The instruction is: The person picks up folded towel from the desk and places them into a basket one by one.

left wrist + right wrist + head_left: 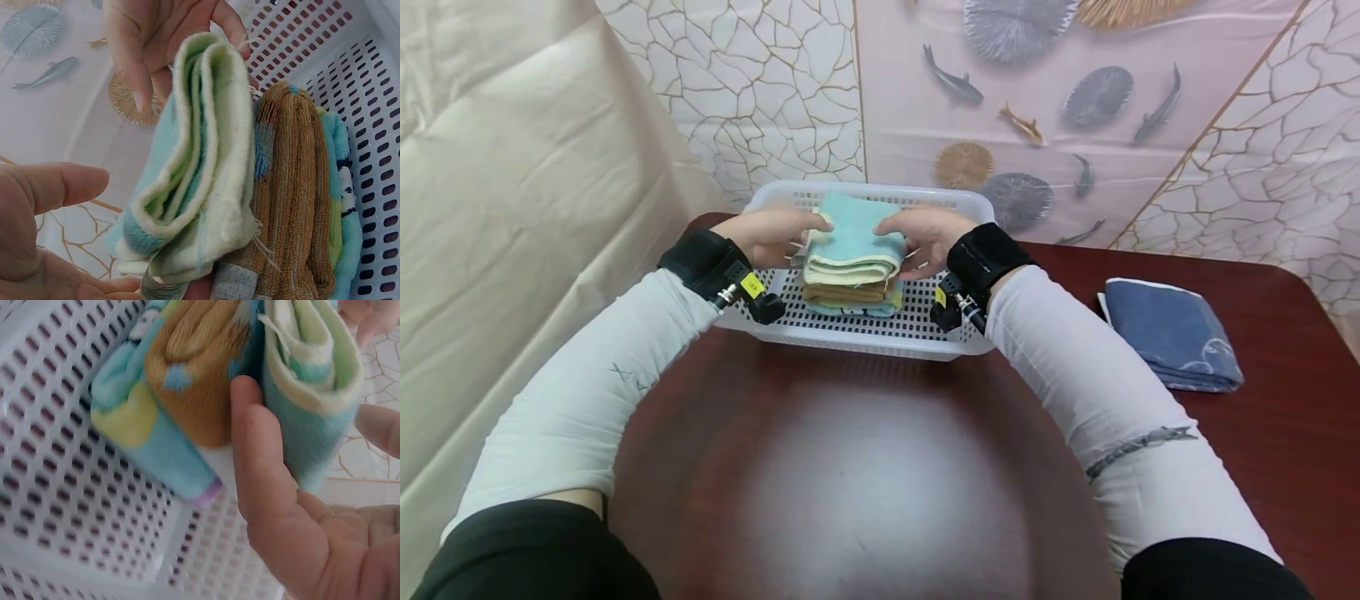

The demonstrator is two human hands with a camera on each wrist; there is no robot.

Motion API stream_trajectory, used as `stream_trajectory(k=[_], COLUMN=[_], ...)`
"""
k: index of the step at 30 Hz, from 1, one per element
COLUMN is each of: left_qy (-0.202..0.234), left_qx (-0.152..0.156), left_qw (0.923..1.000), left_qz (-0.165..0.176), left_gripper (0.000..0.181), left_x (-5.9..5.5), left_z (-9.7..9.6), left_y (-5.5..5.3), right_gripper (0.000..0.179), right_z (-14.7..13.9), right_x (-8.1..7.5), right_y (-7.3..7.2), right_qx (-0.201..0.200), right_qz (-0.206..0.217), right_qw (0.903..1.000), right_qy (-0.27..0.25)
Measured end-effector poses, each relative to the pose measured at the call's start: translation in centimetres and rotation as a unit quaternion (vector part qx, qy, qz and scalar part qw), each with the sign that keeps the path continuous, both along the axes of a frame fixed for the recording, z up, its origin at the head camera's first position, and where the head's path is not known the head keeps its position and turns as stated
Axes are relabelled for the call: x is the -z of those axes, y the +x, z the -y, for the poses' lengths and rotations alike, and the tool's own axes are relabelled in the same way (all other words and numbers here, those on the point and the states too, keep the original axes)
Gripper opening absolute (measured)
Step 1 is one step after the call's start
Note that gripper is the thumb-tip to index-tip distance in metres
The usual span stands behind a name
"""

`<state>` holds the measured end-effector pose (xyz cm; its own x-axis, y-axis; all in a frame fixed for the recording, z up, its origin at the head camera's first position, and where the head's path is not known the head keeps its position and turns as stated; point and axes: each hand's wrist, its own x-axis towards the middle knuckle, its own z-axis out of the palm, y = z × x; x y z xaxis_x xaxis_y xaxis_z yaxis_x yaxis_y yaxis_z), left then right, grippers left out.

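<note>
A folded aqua towel point(854, 229) with pale cream edges tops a small stack in the white plastic basket point(880, 340). Beneath it lie a folded brown towel point(850, 292) and a light blue and yellow patterned towel point(150, 425). At the stack's left side is my left hand point(773, 232), its fingertips under the aqua towel's end and its straight thumb apart from the cloth in the left wrist view. My right hand point(928, 233) is on the other side, fingers reaching between the aqua and brown towels, thumb held off the aqua one.
A folded dark blue towel point(1172, 333) lies on the reddish-brown table point(1285, 450), right of the basket. Behind the table hangs a patterned cloth point(910, 150) with fish and round shapes. Beige fabric point(527, 208) drapes along the left side.
</note>
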<state>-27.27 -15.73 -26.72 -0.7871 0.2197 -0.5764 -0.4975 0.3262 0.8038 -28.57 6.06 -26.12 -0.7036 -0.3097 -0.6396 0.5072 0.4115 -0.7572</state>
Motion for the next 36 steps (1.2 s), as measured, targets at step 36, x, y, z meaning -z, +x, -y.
stream_trajectory(k=[36], left_qy=[-0.375], left_qx=[0.165], left_qw=[0.7635], left_qz=[-0.499], left_gripper=[0.043], left_x=[-0.5], left_z=[4.7], left_y=[16.1], right_gripper=[0.069], right_z=[-20.5], right_x=[-0.1], right_y=[3.3], right_qx=[-0.177], right_qz=[-0.33], right_qw=[0.8246], right_qy=[0.424])
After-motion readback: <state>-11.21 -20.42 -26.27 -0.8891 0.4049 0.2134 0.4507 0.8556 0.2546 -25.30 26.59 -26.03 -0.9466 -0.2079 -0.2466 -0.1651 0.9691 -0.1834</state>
